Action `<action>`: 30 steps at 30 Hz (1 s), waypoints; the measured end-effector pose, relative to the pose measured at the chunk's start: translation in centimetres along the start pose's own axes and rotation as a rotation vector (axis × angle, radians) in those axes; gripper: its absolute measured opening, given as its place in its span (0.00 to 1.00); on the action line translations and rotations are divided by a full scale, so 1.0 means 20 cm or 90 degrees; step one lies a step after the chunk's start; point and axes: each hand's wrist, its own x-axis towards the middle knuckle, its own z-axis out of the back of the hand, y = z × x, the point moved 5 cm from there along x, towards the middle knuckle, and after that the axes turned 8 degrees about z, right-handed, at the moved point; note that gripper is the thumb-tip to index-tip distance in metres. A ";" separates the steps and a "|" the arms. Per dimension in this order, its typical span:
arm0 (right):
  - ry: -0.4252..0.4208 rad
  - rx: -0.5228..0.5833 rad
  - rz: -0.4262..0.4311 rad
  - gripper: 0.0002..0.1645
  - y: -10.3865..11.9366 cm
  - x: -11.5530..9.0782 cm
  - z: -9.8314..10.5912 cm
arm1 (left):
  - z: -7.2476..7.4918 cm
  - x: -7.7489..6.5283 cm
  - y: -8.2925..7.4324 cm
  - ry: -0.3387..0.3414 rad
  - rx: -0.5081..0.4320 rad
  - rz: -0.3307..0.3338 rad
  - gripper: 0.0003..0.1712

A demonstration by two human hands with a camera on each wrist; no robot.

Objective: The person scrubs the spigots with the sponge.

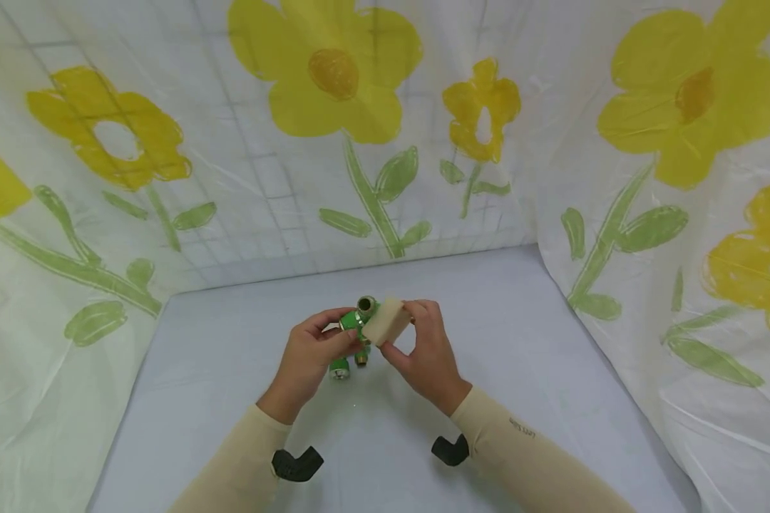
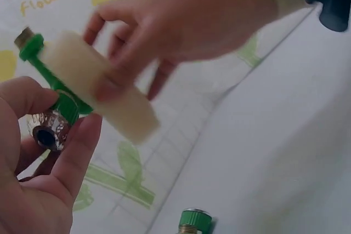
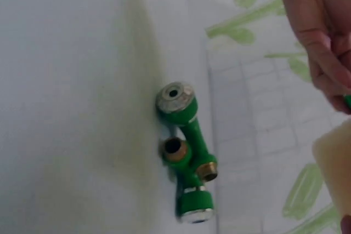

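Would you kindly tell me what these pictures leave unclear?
Head view: part of the held green fitting, behind the pale block.
Left wrist view: the block's surface detail, blurred.
Left wrist view: a green-collared piece, cut by the bottom edge.
Right wrist view: the block, cut by the right edge.

We counted two hands, one left hand (image 1: 303,356) and one right hand (image 1: 426,356), with one pale block (image 1: 388,322) and one green fitting (image 2: 67,105) in them. We made out two more fittings (image 3: 186,160), partly overlapping, short of the far edge of the one table (image 1: 488,306). We also tallied two sleeves (image 1: 240,463), two dark wrist pieces (image 1: 297,465) and, in the head view, six yellow flowers (image 1: 378,50), some cut off.
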 end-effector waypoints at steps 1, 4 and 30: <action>-0.008 0.006 0.007 0.47 0.02 0.01 0.01 | 0.00 0.00 0.01 -0.001 -0.004 0.004 0.23; -0.036 0.020 0.039 0.47 0.06 0.06 0.05 | -0.02 0.00 0.02 -0.003 -0.009 0.006 0.24; 0.006 -0.020 0.002 0.46 0.04 0.06 0.04 | 0.01 -0.01 0.02 -0.045 0.041 0.010 0.16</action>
